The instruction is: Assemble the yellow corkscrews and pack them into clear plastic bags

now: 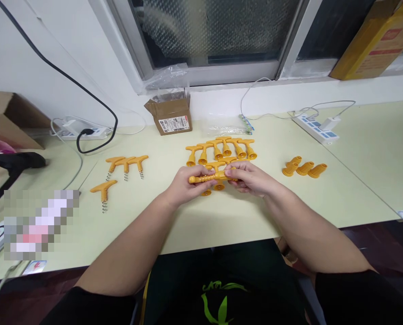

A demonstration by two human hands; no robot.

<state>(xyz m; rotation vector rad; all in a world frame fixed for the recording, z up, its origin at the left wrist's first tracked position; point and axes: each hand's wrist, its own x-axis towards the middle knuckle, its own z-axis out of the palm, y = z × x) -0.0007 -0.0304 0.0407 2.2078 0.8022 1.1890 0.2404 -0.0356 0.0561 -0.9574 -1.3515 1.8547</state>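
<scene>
The left hand (pixel 186 185) and the right hand (pixel 250 177) meet over the worktop (pixel 201 230), each with its grip closed on one yellow corkscrew (pixel 205 179). It lies sideways between them, its knobbed end at the left fingers, its other end partly covered by the right ones. Just beyond, six capped corkscrews (pixel 217 150) stand out in a back row, handles away from the person; more lie nearer, partly hidden by the hands. Off to the left are four bare screws (pixel 126 166), spirals exposed, three grouped and one nearer. Well to the right, four caps (pixel 305 168) cluster. An open carton (pixel 172 115) sits by the wall.
</scene>
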